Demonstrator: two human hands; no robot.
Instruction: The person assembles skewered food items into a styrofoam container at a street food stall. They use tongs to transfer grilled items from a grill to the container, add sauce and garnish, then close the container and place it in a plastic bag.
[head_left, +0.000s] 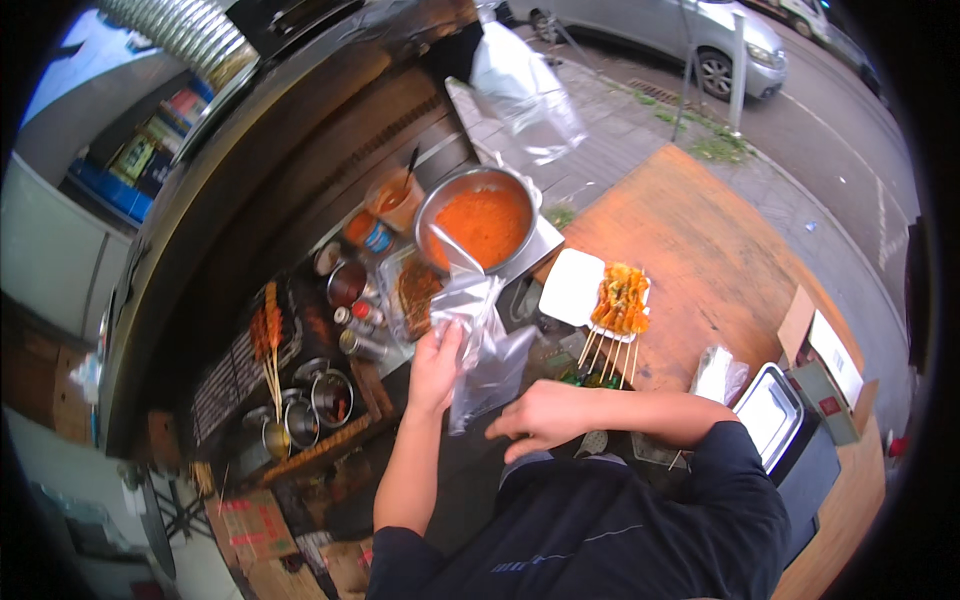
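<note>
Two bare hands are in my feed, both at the near edge of the cooking station. The left hand [438, 368] pinches a clear plastic bag [492, 350], thumb and fingers bunched on its upper part, while the rest hangs down in loose folds. One strip of that bag rises across the near rim of a metal bowl [425, 213] of orange-red sauce [490, 225]; I can't tell from here whether it touches. The right hand [543, 416] reaches in from the right with its fingers loosely spread, just beside the bag's lower end, and I see nothing in its grasp.

Left of the bowl I make out a plastic tub [396, 198] with a dark handle standing in it, and a jar [374, 236] with a blue label. A rectangular container [390, 270] of brownish food sits below them. Farther left, reddish skewers [267, 328] lie on the grill [222, 393], near several metal cups [331, 396].

On my right, an open white foam box [572, 287] rests on the wooden bench [705, 235], with yellow-orange skewers [622, 302] in one half, their sticks pointing toward the wearer.
</note>
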